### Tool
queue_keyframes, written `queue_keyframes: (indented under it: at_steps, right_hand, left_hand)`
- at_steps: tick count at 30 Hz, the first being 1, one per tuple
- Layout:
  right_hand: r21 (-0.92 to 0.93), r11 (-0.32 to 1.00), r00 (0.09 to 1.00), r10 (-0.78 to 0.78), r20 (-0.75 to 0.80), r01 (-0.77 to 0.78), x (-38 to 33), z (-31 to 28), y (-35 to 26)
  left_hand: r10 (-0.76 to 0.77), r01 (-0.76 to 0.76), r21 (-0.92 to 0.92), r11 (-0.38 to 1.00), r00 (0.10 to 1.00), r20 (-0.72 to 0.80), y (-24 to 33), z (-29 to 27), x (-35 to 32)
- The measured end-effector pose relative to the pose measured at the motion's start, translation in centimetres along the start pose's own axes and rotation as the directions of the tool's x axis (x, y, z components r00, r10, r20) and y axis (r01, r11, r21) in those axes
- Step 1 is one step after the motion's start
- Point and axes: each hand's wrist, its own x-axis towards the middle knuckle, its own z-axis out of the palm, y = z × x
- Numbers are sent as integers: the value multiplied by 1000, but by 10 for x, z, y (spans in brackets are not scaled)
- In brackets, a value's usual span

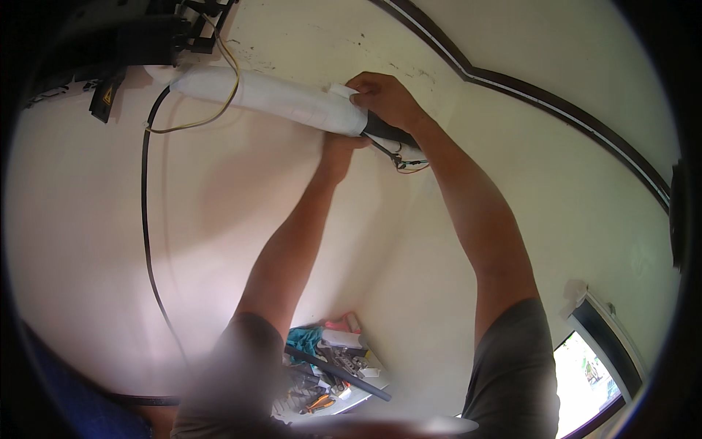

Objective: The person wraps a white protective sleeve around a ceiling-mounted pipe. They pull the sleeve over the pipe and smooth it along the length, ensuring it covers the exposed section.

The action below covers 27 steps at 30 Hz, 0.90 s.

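Observation:
A pipe bundle wrapped in white tape (pixel 270 99) runs along the wall toward the upper right. Past the end of the wrapping, black pipe insulation (pixel 386 132) shows bare. My right hand (pixel 387 99) is closed at the upper side of that end, pinching a white piece of wrapping tape (pixel 341 91) between thumb and fingers. From below, my left hand (pixel 342 150) holds the wrapped bundle near the same end; most of its fingers are hidden by the bundle. Thin dark and coloured wires (pixel 401 161) stick out just below the bare insulation.
At upper left hangs a dark open unit (pixel 146 44) with a loose yellowish wire (pixel 232 80). A black cable (pixel 145 197) drops down the wall. Tools and a dark tube (pixel 340 374) lie on a surface below. Dark trim (pixel 541 91) crosses the upper right; a bright window (pixel 585 373) stands lower right.

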Motion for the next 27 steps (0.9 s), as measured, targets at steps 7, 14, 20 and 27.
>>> queue_keyframes:
  at_steps: [7, 14, 20, 27]
  right_hand:
    - [-547, 814, 933, 325, 152, -195, 45, 24, 16]
    - [-541, 824, 984, 105, -147, -169, 9, 23, -8]
    - [-686, 724, 977, -194, -92, 79, -91, 44, -15]
    - [-762, 636, 923, -354, -151, 119, -94, 81, 0]
  left_hand:
    - [82, -42, -279, 959, 988, 131, 45, -34, 6]
    - [39, -46, -135, 990, 998, -52, 58, -26, -12]
    - [-18, 97, 553, 828, 989, -147, 67, -21, -37]
    - [21, 151, 711, 687, 974, -226, 61, 9, -60]
